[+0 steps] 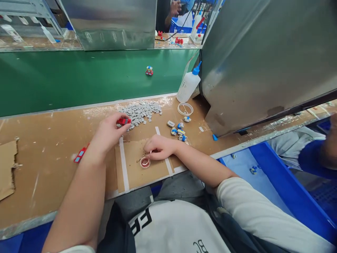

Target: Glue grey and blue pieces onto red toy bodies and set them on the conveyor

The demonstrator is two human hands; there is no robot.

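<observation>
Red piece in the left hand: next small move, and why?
Probably bring the red piece toward the small round dish. The left hand holds it up by the loose grey pieces, away from the dish, where the right hand already is. What the right hand grips, if anything, is too small to tell.

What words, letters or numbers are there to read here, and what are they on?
"EF", perhaps: big black letters on the white shirt, partly folded away, so I'm unsure.
"BC", perhaps: small outlined letters lower on the shirt.
Print on the blue-capped bottle: too small to read.
Print on the bottle lying at upper left: too blurred.
</observation>
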